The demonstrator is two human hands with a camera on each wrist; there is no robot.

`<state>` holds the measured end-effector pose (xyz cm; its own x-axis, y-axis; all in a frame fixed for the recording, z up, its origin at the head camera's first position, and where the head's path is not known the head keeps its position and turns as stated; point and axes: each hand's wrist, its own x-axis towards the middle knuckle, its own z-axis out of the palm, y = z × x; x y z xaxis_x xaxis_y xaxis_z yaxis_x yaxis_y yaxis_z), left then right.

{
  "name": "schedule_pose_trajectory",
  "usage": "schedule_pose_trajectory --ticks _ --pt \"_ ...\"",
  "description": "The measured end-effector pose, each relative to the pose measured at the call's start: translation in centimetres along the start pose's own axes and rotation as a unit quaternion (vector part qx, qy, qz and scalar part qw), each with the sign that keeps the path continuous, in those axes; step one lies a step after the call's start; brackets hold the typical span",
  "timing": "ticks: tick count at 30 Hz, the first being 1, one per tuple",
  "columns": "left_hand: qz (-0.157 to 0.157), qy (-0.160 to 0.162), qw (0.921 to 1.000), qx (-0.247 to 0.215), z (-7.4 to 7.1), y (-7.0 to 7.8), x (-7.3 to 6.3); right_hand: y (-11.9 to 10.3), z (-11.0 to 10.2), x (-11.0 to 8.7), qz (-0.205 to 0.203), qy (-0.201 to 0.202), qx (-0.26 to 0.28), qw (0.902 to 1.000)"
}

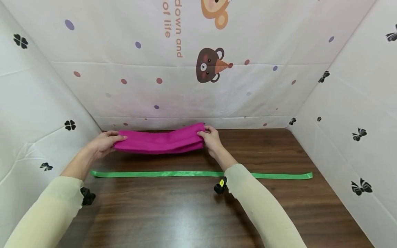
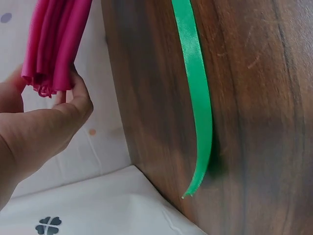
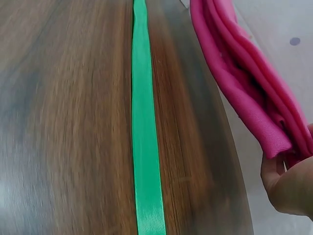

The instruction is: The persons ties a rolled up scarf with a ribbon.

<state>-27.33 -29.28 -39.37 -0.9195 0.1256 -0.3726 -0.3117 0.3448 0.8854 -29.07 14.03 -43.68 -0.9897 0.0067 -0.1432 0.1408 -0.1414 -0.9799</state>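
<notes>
A magenta cloth point(image 1: 161, 141), folded into a long strip of several layers, is held up near the back edge of the table. My left hand point(image 1: 103, 143) grips its left end, thumb on top and fingers beneath. At the other end my right hand point(image 1: 211, 139) pinches the layers the same way. The stacked folds of the cloth point(image 2: 56, 44) show end-on in the left wrist view. In front of the cloth, a green satin ribbon point(image 1: 130, 174) lies stretched from left to right across the table; my right forearm hides part of it.
The dark wood table point(image 1: 155, 210) is bounded by a white patterned sheet point(image 1: 173, 93) at the back and white sheets at both sides. Black wrist cameras sit at each sleeve cuff, the right one point(image 1: 219, 187) hanging over the table just in front of the ribbon.
</notes>
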Motion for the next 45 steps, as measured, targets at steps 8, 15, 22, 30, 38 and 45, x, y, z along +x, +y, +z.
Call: schedule_pose_trajectory --ticks 8,15,22,30,38,45 --pt "0.008 -0.023 0.9997 -0.004 1.0 0.7 0.4 -0.1 -2.1 -0.1 0.017 -0.003 0.011 0.9998" --pt "0.019 -0.025 0.9994 0.013 2.7 1.3 0.3 -0.4 -4.2 -0.7 0.029 -0.019 0.014 0.9993" --pt "0.026 -0.005 0.9992 0.03 4.8 1.5 0.2 -1.0 -6.2 -1.4 0.027 -0.035 -0.005 0.999" --pt "0.035 -0.029 0.9986 0.028 5.9 1.7 0.7 -1.2 -7.3 -1.6 0.028 -0.035 -0.016 0.9989" --pt "0.04 -0.03 0.9976 0.048 6.9 2.1 0.5 -1.8 -8.0 -1.9 0.044 -0.039 -0.044 0.9973" --pt "0.041 -0.033 0.9968 0.059 7.5 2.1 0.6 -1.8 -8.5 -2.0 0.044 -0.038 -0.061 0.9964"
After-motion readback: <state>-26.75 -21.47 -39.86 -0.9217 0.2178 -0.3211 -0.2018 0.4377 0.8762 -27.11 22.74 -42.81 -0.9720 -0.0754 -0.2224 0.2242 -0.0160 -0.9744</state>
